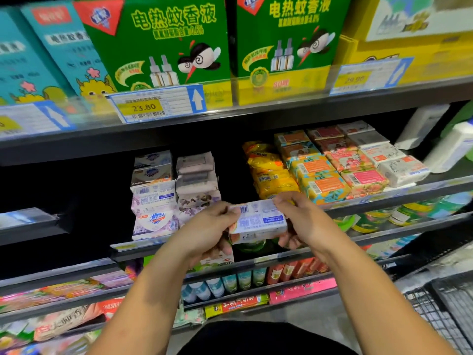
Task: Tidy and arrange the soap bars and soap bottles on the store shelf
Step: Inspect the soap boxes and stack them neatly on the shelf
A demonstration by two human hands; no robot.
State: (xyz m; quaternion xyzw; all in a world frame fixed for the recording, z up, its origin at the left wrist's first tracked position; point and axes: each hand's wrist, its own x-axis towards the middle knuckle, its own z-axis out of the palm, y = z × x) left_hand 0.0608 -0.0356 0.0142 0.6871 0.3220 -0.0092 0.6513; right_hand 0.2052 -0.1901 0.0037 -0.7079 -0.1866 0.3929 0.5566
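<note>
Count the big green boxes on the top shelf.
2. One green box stands above the 23.80 price tag, the second green box to its right; more may hide behind.

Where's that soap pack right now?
Centre of the head view, the soap pack is held between left hand and right hand, right of the purple soap stack.

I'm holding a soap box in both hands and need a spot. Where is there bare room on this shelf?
Two patches look bare, though dark: the narrow gap between the flowered soap stack and the yellow packs, and the wide stretch left of the white soap stack. From the yellow packs rightward it is crowded: orange boxes, pink boxes, white bottles.
</note>
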